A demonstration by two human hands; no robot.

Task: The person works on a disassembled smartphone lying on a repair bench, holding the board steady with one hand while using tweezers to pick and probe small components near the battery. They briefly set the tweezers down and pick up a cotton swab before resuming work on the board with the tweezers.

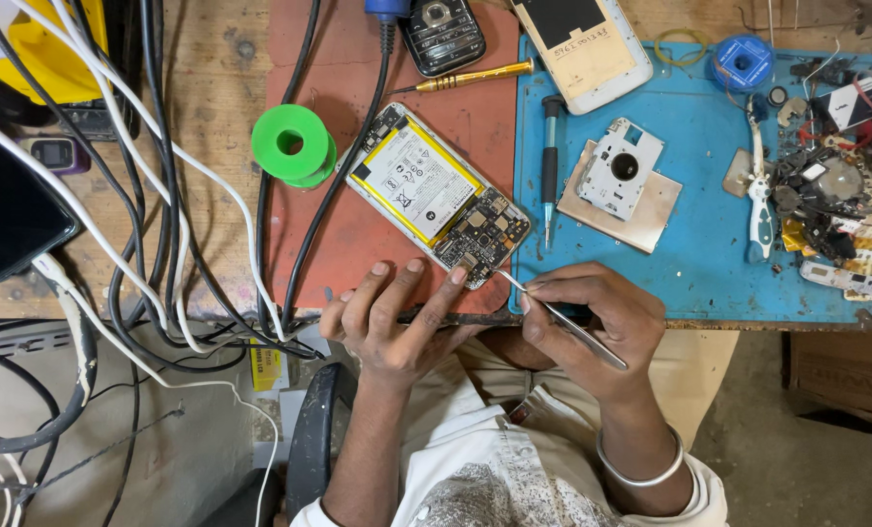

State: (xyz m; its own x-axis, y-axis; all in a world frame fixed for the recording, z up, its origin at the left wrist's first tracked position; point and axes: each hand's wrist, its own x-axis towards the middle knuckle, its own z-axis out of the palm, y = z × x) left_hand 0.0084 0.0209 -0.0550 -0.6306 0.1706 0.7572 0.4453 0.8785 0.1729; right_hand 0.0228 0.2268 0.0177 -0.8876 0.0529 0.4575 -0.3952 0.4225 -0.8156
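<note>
Fingers of right hand (pixel 592 317) pinch tweezers (pixel 553 314).

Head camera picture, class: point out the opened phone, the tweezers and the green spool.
opened phone (pixel 418 183), head view, on its yellow-edged battery.
tweezers (pixel 563 322), head view, mid-shaft, held in the right hand (pixel 592 327).
green spool (pixel 291 144), head view, on its top rim beside the hole.

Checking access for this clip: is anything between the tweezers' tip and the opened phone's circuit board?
Nothing visible. The right hand holds the tweezers, whose tip reaches the board end of the opened phone directly. The left hand steadies that end from beside it.
</note>
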